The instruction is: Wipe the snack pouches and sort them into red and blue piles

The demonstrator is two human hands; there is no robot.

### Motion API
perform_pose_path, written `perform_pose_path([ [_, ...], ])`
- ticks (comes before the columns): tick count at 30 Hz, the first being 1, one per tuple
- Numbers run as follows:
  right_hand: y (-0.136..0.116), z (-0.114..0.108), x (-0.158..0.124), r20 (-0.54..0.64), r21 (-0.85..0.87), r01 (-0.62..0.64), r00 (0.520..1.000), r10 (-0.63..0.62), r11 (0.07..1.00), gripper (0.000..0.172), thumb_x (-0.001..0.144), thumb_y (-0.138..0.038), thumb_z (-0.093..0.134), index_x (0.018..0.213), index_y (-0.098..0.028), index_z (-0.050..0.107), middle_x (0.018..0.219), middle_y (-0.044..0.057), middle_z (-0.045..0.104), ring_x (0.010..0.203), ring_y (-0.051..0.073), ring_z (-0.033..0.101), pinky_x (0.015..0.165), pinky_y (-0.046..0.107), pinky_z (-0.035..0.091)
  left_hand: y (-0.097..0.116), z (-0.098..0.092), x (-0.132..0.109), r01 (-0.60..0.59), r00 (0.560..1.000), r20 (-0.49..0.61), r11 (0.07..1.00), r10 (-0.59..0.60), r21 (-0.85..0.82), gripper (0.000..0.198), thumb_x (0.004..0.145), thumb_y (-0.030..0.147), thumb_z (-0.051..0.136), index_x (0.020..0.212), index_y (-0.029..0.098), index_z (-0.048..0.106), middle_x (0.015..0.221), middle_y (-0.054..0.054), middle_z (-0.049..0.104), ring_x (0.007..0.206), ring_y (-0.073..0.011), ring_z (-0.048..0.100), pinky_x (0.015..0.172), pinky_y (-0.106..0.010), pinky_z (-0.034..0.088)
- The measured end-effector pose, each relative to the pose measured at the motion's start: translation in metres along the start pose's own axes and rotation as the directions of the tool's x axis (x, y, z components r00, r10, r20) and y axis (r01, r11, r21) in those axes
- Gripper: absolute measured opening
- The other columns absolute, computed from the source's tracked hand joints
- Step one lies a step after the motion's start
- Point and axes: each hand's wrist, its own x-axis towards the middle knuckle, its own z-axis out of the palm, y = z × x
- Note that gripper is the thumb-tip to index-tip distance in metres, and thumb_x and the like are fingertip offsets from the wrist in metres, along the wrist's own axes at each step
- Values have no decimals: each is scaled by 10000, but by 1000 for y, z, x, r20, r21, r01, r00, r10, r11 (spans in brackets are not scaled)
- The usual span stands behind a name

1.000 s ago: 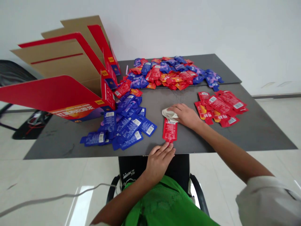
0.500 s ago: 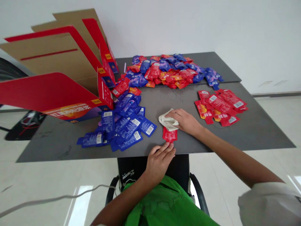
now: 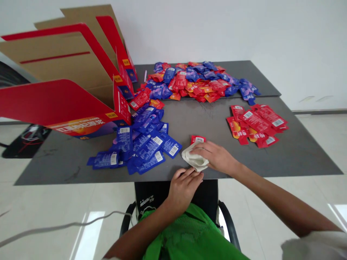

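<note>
Holding crumpled white cloth [image 3: 197, 157] in right grip [image 3: 219, 157], closed around it, over red sachet [image 3: 198, 138] on counter [image 3: 208, 119], near front edge. Hiding most of red sachet under cloth, leaving only far end in sight. Resting left grip [image 3: 184, 190] flat at front edge, fingers extended, right by cloth's near side; can't tell if touching hidden near end. With blue sachets [image 3: 148, 148] to the left, pile of red sachets [image 3: 256, 122] to the right, mixed heap [image 3: 189, 82] at back, open boxes [image 3: 89, 124] far left.
</note>
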Motion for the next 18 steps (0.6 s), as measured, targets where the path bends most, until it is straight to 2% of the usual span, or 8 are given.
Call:
perform_pose_path([
  [3, 37, 1, 19, -41, -36, -92, 995, 91, 995, 453, 987, -216, 651, 1433, -278, 605, 1363, 107, 695, 1247, 287, 652, 1040, 448, 574, -1, 1, -1, -11, 1000, -16, 1000, 11, -11, 182, 1088, 252, 623, 1226, 209, 733, 1327, -36, 774, 1287, -194, 713, 978, -367, 534],
  [6, 70, -9, 43, -41, -103, -167, 986, 164, 981, 405, 993, -276, 661, 1394, -224, 639, 1336, 141, 702, 1230, 323, 653, 1028, 473, 574, -1, 2, -2, 1, 1000, -7, 1000, -2, -22, 179, 1081, 261, 637, 1225, 211, 730, 1334, -29, 771, 1292, -187, 711, 971, -365, 543],
  [8, 78, -18, 52, -94, -143, -209, 976, 197, 967, 403, 999, -281, 647, 1395, -207, 644, 1334, 157, 700, 1219, 337, 652, 1036, 492, 565, -1, 3, -2, 16, 1000, 4, 1000, -15, -25, 178, 1079, 264, 641, 1223, 218, 734, 1326, -32, 774, 1288, -194, 714, 972, -369, 547],
  [11, 60, -30, 47, -287, -114, -238, 938, 197, 965, 461, 1016, -283, 620, 1476, -251, 594, 1382, 143, 676, 1260, 331, 637, 1092, 501, 533, 0, 4, -3, 30, 999, 14, 999, -30, -24, 179, 1077, 264, 642, 1222, 228, 740, 1315, -38, 779, 1282, -204, 717, 976, -374, 551],
  [13, 33, -30, 33, -331, -55, -187, 930, 159, 981, 521, 1025, -295, 617, 1539, -300, 535, 1413, 121, 666, 1289, 316, 633, 1103, 487, 531, 0, 3, -3, 28, 1000, 13, 999, -27, -19, 177, 1073, 264, 650, 1219, 226, 743, 1308, -42, 782, 1266, -209, 725, 983, -377, 549],
  [16, -6, -20, 8, -122, -4, -20, 992, 19, 1000, 539, 1026, -279, 616, 1553, -340, 521, 1394, 92, 694, 1269, 283, 662, 1029, 432, 578, 0, 2, -3, 34, 999, 6, 999, -34, -9, 144, 1065, 256, 665, 1176, 240, 755, 1117, -25, 837, 1067, -199, 790, 956, -377, 551],
  [18, -18, -9, -2, -27, 34, 23, 999, -22, 999, 500, 1023, -238, 609, 1512, -331, 565, 1353, 82, 717, 1252, 262, 676, 1014, 405, 589, -1, 1, -2, 40, 999, 7, 999, -40, -11, 131, 1066, 247, 663, 1153, 253, 761, 977, -3, 843, 947, -188, 800, 933, -374, 551],
])
